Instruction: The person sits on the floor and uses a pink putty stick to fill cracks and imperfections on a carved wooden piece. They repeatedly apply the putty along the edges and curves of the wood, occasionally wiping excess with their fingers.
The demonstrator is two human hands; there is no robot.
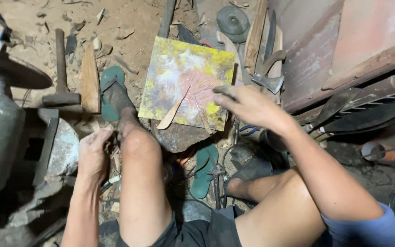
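The right hand [248, 106] is held with fingers [222, 93] spread and empty just right of the yellow-stained square board [186, 75], on which a pale wooden blade-shaped stick [172, 112] is laid slanting below-left of them, nearer than to the loosely curled left hand [92, 153].

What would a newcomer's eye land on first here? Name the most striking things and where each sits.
First the yellow-stained board at top centre, with a pale wooden stick lying on its lower edge. The right hand reaches over the board's right side with fingers spread, while the left hand hangs low beside the left knee. To the left, a hammer lies on the dirt floor next to a green sandal worn on the left foot.
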